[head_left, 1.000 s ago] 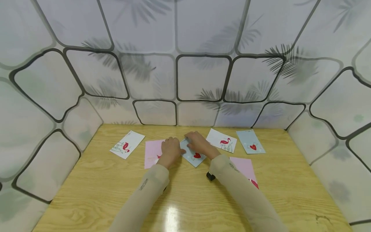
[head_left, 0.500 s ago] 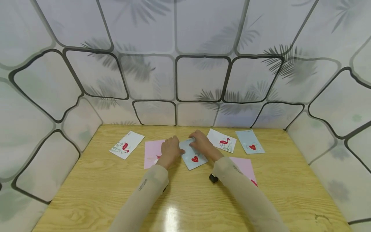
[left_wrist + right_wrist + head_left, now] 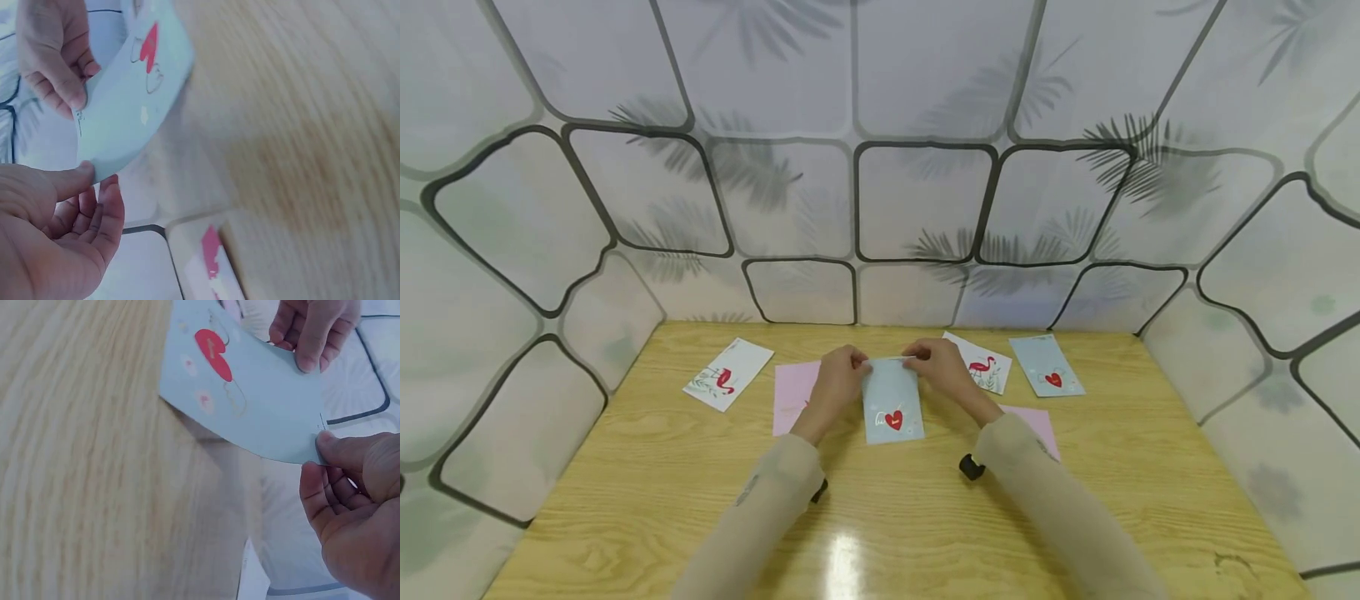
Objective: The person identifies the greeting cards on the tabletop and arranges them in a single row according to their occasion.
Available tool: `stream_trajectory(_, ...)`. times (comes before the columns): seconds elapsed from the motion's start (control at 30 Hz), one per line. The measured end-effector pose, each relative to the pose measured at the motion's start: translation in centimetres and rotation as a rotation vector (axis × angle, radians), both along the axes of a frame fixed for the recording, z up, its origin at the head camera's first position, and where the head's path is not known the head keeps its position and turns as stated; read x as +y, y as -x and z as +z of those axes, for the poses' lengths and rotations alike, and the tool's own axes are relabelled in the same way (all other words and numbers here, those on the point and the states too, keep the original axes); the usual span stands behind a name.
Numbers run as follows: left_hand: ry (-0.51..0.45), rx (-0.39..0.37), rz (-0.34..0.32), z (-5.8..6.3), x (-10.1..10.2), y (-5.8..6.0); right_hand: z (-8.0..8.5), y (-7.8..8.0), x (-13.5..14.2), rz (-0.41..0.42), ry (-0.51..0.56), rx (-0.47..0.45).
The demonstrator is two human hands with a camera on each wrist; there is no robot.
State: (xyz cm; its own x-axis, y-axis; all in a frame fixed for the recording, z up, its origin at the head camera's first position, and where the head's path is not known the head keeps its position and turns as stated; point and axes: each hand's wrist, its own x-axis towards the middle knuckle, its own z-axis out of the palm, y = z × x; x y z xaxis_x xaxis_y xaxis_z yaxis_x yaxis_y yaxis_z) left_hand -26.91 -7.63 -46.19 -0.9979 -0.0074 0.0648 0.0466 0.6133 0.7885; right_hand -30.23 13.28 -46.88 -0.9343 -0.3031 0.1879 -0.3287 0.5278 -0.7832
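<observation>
A light blue card (image 3: 891, 396) with a red winged heart is at the middle of the table, its far edge lifted and its surface bowed in both wrist views. My left hand (image 3: 838, 379) pinches one far corner between thumb and fingers. At the other far corner my right hand (image 3: 942, 367) does the same, thumb on top. The left wrist view shows the left thumb (image 3: 78, 178) pressed on the card's corner. A pink card (image 3: 793, 392) lies beside the left hand, partly covered by it. Behind the right hand lies a white flamingo card (image 3: 988, 364).
Another white flamingo card (image 3: 730, 375) lies at the far left of the wooden table (image 3: 662, 483). On the right are a second blue heart card (image 3: 1047, 367) and a second pink card (image 3: 1036, 427), partly under the right sleeve. A patterned wall (image 3: 910, 292) borders the table's back.
The blue card has turned from a slant to nearly straight, and its far edge has come up. The right hand has shifted rightward to the card's far right corner; both hands now pinch it.
</observation>
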Motion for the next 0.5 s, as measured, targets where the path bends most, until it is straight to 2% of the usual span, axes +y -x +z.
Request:
stream_trajectory(0.23, -0.127, 0.026, -0.022, 2.1, -0.3, -1.4, 2.0, -1.9, 0.8, -0.031, 0.162, -0.147)
stream_trajectory(0.5, -0.166, 0.017, -0.033, 3.8, -1.7, -3.2, 3.2, -3.8, 0.8, -0.002, 0.336, -0.283)
